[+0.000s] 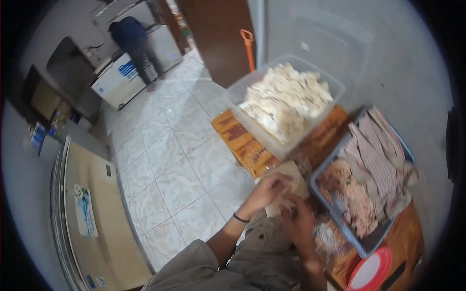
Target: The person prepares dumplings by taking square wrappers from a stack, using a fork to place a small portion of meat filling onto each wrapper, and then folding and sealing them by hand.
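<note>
My left hand (266,194), with a dark band on its wrist, is held over my lap, its fingers curled in a pinch. Close beside it my right hand (297,219) has bent fingers turned toward the left. Whatever lies between the fingertips is too small and blurred to name. Behind and under the hands is a pale flat board or sheet (294,173). To the right, a blue-grey tray (335,217) holds pinkish minced filling (357,201) and striped, pale pink-grey flat pieces (376,150).
A translucent tub (236,95) heaped with whitish folded pieces (286,99) stands on the wooden table (233,133). Crumpled clear plastic (330,240) and a red-rimmed plate (373,269) lie nearer. A refrigerator (99,208) stands left; a person (131,39) bends over a chest freezer (119,82).
</note>
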Motion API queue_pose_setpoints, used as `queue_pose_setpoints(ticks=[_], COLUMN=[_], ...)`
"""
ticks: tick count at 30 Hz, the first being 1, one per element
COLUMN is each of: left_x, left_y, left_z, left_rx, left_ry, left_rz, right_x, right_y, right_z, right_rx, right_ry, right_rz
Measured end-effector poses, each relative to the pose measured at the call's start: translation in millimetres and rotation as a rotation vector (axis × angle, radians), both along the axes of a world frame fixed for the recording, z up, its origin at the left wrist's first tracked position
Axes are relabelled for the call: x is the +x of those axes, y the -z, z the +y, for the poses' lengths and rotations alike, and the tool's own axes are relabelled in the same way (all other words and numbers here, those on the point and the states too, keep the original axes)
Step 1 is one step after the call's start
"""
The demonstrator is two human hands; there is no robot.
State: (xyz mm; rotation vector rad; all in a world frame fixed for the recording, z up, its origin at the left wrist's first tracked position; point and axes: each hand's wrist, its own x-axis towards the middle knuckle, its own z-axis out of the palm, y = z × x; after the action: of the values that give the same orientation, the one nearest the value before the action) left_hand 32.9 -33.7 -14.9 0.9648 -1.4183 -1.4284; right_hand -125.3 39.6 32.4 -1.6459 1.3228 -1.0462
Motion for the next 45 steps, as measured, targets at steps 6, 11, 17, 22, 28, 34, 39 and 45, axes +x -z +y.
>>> queue_pose_setpoints(ticks=[6,11,17,22,28,34,39,45], left_x=[-3,3,35,67,73,26,4,-11], left_y=[9,23,12,-18,-23,-15,-1,-1], left_z=[7,-3,0,12,36,47,58,71], left_rx=[0.086,-0.03,0.477,0.38,0.259,0.329,0.181,-0.253], left_ry=[-0.019,-0.102,-0.235,-0.065,0.004,-0.093,-0.075,-0.173], left_rz=[-0.086,-0.106,0.605,0.81,0.972,0.573,0.039,-0.606], right_x=[-4,-13,-15,-18,-18,-11,-6,-15], right_y=[18,18,11,23,4,8,20,39], right_z=[6,8,11,11,9,0,-8,-13], right_rx=[-0.038,0.051,0.137,0.015,0.203,0.139,0.142,0.092], right_ry=[0.081,0.059,0.042,0.036,0.02,0.057,0.03,0.027], right_rz=[0.15,0.274,0.35,0.376,0.473,0.477,0.235,0.161])
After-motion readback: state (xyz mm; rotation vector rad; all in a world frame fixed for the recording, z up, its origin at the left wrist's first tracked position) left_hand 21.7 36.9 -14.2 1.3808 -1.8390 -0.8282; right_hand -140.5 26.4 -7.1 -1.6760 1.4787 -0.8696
